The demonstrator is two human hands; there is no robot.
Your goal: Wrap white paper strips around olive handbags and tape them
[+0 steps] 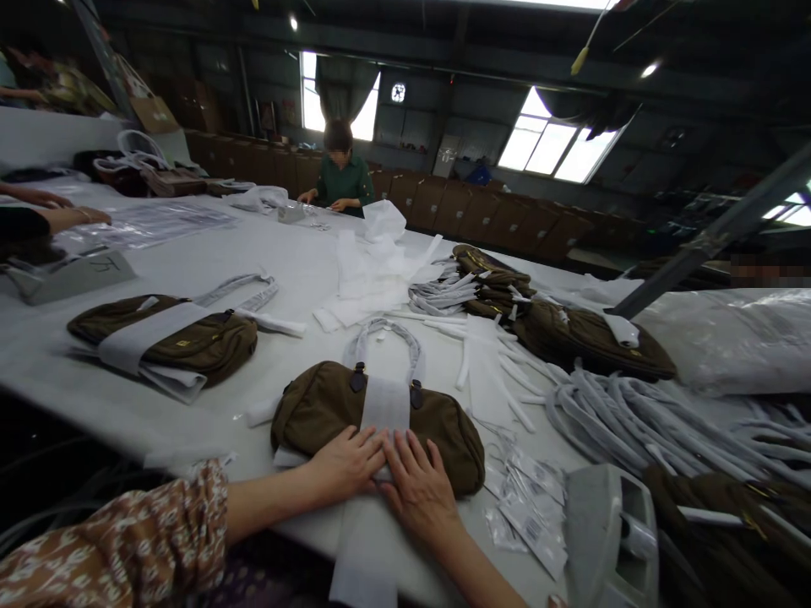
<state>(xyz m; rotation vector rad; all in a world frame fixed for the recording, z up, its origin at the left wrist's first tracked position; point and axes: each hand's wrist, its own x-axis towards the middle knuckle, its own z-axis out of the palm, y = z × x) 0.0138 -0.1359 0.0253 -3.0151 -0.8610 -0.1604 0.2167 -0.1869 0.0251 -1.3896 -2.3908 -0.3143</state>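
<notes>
An olive-brown handbag (323, 405) lies on the white table before me, its wrapped handle loop (415, 350) pointing away. Across its middle runs a white wrapping strip (385, 401), and a long white end (364, 553) of wrapping hangs over the table's front edge. My left hand (352, 460) rests flat on the near side of the strip, fingers stretched out. Beside it, my right hand (419, 480) presses on the strip and bag with its fingers spread. The two hands' fingertips nearly meet; what lies under the palms is hidden.
Another banded handbag (183, 342) lies left. A grey tape dispenser (612, 532) stands right, by plastic-packed tags (529, 498). Wrapped handles (621, 414) and more bags (589, 338) pile up at right. White sheets (371, 270) lie mid-table; a co-worker (342, 173) is across.
</notes>
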